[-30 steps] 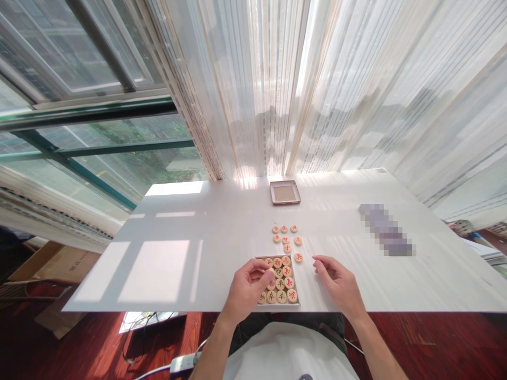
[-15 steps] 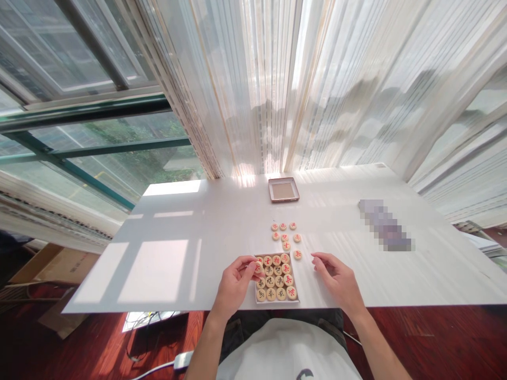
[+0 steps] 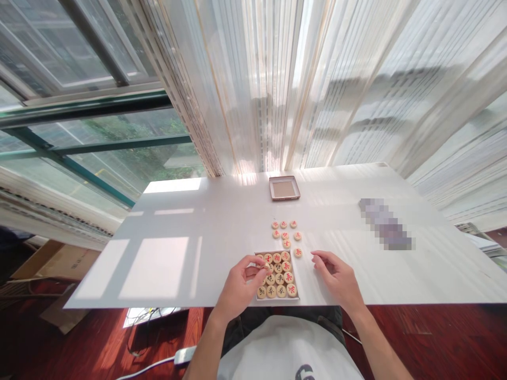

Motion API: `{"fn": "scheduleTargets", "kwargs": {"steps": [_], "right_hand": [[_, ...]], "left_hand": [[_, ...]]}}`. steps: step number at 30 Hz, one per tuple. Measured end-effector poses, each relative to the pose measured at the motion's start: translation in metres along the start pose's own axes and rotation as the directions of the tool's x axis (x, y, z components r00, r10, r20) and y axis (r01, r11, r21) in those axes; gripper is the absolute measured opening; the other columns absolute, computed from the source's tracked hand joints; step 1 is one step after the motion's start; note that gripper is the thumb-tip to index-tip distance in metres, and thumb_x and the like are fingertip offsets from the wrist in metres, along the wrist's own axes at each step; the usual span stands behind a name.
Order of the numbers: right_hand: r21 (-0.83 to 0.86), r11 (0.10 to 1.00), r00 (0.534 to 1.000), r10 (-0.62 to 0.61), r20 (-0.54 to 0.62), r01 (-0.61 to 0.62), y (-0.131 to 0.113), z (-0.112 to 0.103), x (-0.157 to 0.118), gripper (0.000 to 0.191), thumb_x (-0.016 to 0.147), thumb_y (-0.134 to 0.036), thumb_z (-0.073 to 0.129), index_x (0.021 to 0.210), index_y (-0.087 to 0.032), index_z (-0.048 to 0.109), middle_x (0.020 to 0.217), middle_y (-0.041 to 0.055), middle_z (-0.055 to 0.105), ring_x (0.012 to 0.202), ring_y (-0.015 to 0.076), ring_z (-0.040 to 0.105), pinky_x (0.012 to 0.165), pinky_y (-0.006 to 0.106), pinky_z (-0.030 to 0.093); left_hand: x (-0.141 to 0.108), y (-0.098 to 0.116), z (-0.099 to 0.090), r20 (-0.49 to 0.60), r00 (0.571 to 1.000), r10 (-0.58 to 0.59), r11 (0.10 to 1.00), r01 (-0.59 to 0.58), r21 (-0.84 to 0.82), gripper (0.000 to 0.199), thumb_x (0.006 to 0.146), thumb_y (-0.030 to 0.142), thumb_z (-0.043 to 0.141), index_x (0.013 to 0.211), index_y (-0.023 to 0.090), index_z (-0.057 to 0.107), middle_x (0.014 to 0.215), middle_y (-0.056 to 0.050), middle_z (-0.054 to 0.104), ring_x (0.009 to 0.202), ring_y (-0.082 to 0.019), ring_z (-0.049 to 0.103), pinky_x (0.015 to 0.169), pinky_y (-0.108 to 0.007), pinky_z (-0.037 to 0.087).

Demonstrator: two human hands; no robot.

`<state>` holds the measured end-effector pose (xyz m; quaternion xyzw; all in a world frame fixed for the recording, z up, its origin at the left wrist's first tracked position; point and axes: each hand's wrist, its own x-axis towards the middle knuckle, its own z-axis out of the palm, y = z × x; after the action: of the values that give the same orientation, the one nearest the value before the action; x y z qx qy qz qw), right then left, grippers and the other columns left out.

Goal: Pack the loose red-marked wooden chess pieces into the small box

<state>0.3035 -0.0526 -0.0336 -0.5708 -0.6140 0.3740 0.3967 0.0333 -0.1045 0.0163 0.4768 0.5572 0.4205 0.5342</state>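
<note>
Round wooden Chinese chess pieces with red or black characters fill a shallow open box [image 3: 278, 299] at the table's near edge. Over the box's left side, my left hand [image 3: 241, 279] pinches one chess piece [image 3: 266, 267], partly covered by the fingertips. Several pieces in the left column are hidden behind that hand. On the other side of the box, my right hand [image 3: 336, 274] hovers with loosely bent fingers, thumb and forefinger apart, holding nothing. Closest to it is a loose red piece [image 3: 298, 253]; several more red pieces [image 3: 284, 236] lie beyond the box.
A shallow lid-like tray [image 3: 284, 189] lies farther back on the white table [image 3: 222, 211]. At the right is a pixelated, unreadable item [image 3: 386, 224]. Sheer curtains [image 3: 253, 95] hang along the far side. A white power strip [image 3: 184, 355] is below the near edge.
My left hand has moved slightly right with the chess piece, farther over the box. The piece's face has tilted out of view. My right hand stays about where it was.
</note>
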Motion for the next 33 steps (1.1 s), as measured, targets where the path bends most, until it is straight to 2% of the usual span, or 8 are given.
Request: {"fn": "scheduleTargets", "kwargs": {"steps": [6, 9, 17, 24, 33], "right_hand": [[-0.018, 1.0, 1.0, -0.008, -0.004, 0.008, -0.001, 0.0, 0.0, 0.028, 0.093, -0.044, 0.059, 0.105, -0.023, 0.071, 0.097, 0.005, 0.076, 0.079, 0.0215, 0.071, 0.076, 0.033, 0.056], [-0.01, 1.0, 1.0, -0.01, -0.007, 0.01, 0.001, 0.0, 0.001, 0.027, 0.092, -0.044, 0.059, 0.104, -0.023, 0.071, 0.096, 0.0044, 0.076, 0.08, 0.0211, 0.071, 0.076, 0.032, 0.056], [0.014, 1.0, 1.0, -0.02, 0.006, 0.02, 0.003, 0.0, 0.0, 0.026, 0.093, -0.044, 0.059, 0.106, -0.024, 0.07, 0.098, 0.0046, 0.075, 0.08, 0.0212, 0.071, 0.077, 0.034, 0.057], [-0.001, 1.0, 1.0, -0.026, -0.001, 0.026, 0.003, 0.0, 0.0, 0.026, 0.093, -0.044, 0.059, 0.105, -0.024, 0.07, 0.097, 0.0044, 0.075, 0.078, 0.0208, 0.071, 0.076, 0.034, 0.057], [0.006, 1.0, 0.999, -0.03, 0.011, 0.03, 0.001, -0.002, -0.001, 0.024, 0.094, -0.042, 0.059, 0.106, -0.024, 0.07, 0.095, 0.0042, 0.074, 0.08, 0.0209, 0.07, 0.078, 0.034, 0.055]], "left_hand": [[-0.006, 0.015, 0.006, 0.017, 0.996, 0.091, 0.953, -0.092, 0.288, 0.016, 0.089, 0.037, 0.066, 0.093, 0.022, 0.069, 0.095, -0.003, 0.072, 0.085, -0.018, 0.067, 0.083, -0.03, 0.053], [-0.008, 0.023, 0.01, 0.048, 0.994, 0.097, 0.92, -0.108, 0.377, 0.013, 0.089, 0.035, 0.066, 0.092, 0.024, 0.072, 0.094, -0.001, 0.073, 0.084, -0.017, 0.064, 0.082, -0.029, 0.051], [-0.007, 0.029, 0.02, 0.235, 0.971, 0.034, 0.862, -0.148, 0.485, 0.013, 0.09, 0.027, 0.062, 0.089, 0.027, 0.074, 0.093, 0.004, 0.074, 0.085, -0.016, 0.064, 0.078, -0.025, 0.047], [-0.005, 0.023, 0.021, 0.254, 0.967, 0.04, 0.835, -0.171, 0.523, 0.016, 0.091, 0.024, 0.058, 0.092, 0.027, 0.074, 0.092, 0.002, 0.073, 0.084, -0.017, 0.063, 0.077, -0.026, 0.046], [-0.005, 0.019, 0.021, 0.22, 0.973, 0.066, 0.833, -0.175, 0.525, 0.013, 0.09, 0.023, 0.059, 0.088, 0.025, 0.072, 0.092, 0.001, 0.071, 0.084, -0.017, 0.063, 0.076, -0.026, 0.047]]}}
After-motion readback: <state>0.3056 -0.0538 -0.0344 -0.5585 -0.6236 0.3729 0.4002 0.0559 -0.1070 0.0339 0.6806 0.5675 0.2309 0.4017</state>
